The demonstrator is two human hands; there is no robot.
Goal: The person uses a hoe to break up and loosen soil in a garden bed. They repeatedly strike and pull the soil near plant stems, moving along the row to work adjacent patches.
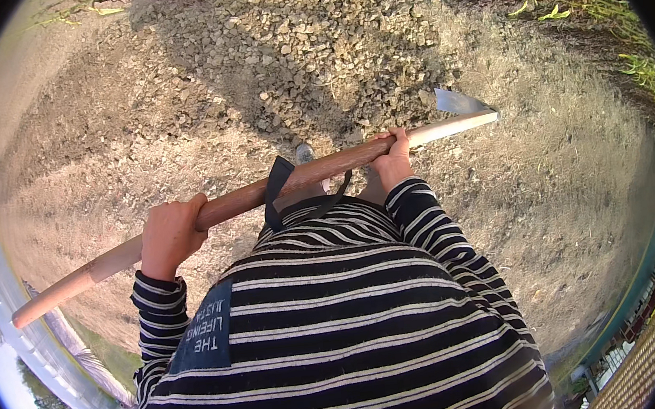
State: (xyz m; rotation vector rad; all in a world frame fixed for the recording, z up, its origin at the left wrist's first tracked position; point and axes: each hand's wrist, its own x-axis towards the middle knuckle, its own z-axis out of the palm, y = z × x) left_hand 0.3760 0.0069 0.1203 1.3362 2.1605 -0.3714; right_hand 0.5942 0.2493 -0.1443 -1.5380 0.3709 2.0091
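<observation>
A hoe with a long wooden handle [232,205] lies slantwise across the front of my body, off the ground. My left hand [170,236] is wrapped around the handle on its lower left stretch, with the butt end sticking out beyond it. Closer to the head, my right hand [394,155] grips the same handle. The metal hoe blade [460,102] is at the right end, angled up and to the left in the picture. A black strap [278,191] hangs at the handle's middle, and a shoe [304,153] shows just past it.
Broken, clod-strewn soil [287,53] spreads ahead of me, with smoother dry earth [552,181] to the right. Green plants [599,2] grow along the upper right. A rail-like pale barrier [8,298] curves down the left rim; a tiled roof [641,345] shows at lower right.
</observation>
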